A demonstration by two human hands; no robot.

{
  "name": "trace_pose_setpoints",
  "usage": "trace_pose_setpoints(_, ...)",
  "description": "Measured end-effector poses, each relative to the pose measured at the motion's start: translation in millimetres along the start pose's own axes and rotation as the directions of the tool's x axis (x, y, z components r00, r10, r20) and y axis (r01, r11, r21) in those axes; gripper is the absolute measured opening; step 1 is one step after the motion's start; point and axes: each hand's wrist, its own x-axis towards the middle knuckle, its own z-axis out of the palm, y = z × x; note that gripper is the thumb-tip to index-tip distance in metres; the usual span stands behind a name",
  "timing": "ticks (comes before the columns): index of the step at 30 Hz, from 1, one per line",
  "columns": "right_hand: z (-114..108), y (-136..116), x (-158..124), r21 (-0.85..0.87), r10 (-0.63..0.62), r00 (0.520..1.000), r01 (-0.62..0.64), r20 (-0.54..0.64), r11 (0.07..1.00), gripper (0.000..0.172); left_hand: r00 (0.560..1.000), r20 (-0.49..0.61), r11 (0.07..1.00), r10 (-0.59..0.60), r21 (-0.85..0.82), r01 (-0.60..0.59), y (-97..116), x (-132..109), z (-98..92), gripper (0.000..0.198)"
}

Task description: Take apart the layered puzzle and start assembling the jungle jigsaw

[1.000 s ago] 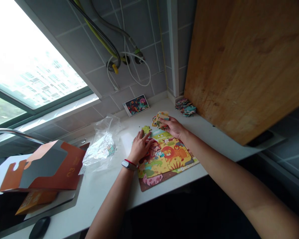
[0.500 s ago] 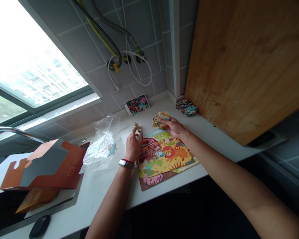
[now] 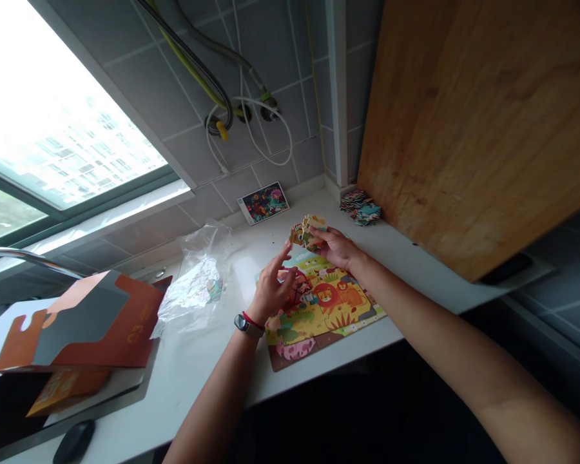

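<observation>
My right hand [image 3: 337, 248] grips a small stack of jigsaw puzzle pieces [image 3: 315, 225] above the back edge of the puzzle. At the stack's left side, the fingertips of my left hand [image 3: 273, 283] pinch a brownish puzzle piece [image 3: 296, 234], which overlaps the stack. Below both hands lies a partly assembled jigsaw puzzle [image 3: 331, 299] with lions, a crocodile and a red barn. My left hand and wrist cover part of its left side.
A clear plastic bag [image 3: 191, 290] lies to the left, beside an orange and grey box [image 3: 96, 322]. A picture card [image 3: 264, 203] leans on the tiled wall. More puzzle pieces [image 3: 361, 207] are piled by the wooden board [image 3: 473, 122]. A black mouse-like object [image 3: 75, 441] sits front left.
My left hand has moved right, from the bare counter left of the stack to the stack itself, carrying the puzzle piece. My right hand has stayed almost still with its stack.
</observation>
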Motion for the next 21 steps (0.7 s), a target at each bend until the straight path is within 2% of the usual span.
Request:
trace_pose_setpoints(2, 0.7, 2.2, 0.0, 0.012, 0.01, 1.0, -0.01, 0.028, 1.0, 0.037, 0.998, 0.053, 0.999, 0.034, -0.039, -0.032, 6.0, -1.7, 3.6, 0.055)
trace_pose_setpoints(4, 0.7, 5.3, 0.9, 0.015, 0.023, 0.999, -0.024, 0.033, 1.0, 0.036, 0.997, 0.058, 0.997, 0.047, -0.062, -0.043, 7.8, -2.3, 5.3, 0.051)
trace_pose_setpoints(6, -0.2, 7.9, 2.6, 0.006, 0.024, 1.0, -0.024, 0.005, 1.0, 0.034, 0.999, 0.002, 0.999, 0.039, -0.019, -0.039, 4.7, -1.5, 3.8, 0.038)
trace_pose_setpoints(8, -1.4, 8.9, 4.2, -0.001, 0.012, 1.0, -0.012, -0.025, 1.0, 0.032, 0.995, -0.1, 0.996, 0.016, 0.086, -0.007, -3.5, 0.0, -0.5, 0.024)
trace_pose_setpoints(10, -2.1, 8.0, 5.1, 0.005, 0.01, 1.0, -0.01, -0.026, 1.0, 0.03, 0.983, -0.184, 0.973, -0.023, 0.221, 0.064, -15.2, 1.2, -5.6, 0.02)
trace_pose_setpoints(12, -1.8, 6.4, 4.6, 0.015, 0.019, 1.0, -0.019, -0.015, 1.0, 0.029, 0.975, -0.193, 0.91, -0.113, 0.373, 0.18, -27.3, 1.2, -8.8, 0.024)
trace_pose_setpoints(14, -0.4, 4.8, 2.8, 0.015, 0.031, 0.999, -0.031, -0.008, 0.999, 0.029, 0.954, -0.147, 0.81, -0.262, 0.503, 0.301, -36.2, 0.2, -9.1, 0.037)
trace_pose_setpoints(16, 1.4, 3.8, 0.6, 0.003, 0.045, 0.999, -0.045, 0.003, 0.999, 0.03, 0.924, -0.094, 0.734, -0.371, 0.58, 0.354, -40.5, -0.5, -7.2, 0.045)
trace_pose_setpoints(18, 2.7, 3.2, -1.4, -0.01, 0.056, 0.998, -0.056, 0.016, 0.998, 0.03, 0.911, -0.066, 0.709, -0.408, 0.606, 0.361, -41.7, 0.2, -5.1, 0.046)
trace_pose_setpoints(21, 3.7, 2.7, -2.9, -0.022, 0.053, 0.998, -0.053, 0.016, 0.998, 0.03, 0.896, -0.1, 0.684, -0.433, 0.611, 0.398, -44.3, 4.3, -4.9, 0.05)
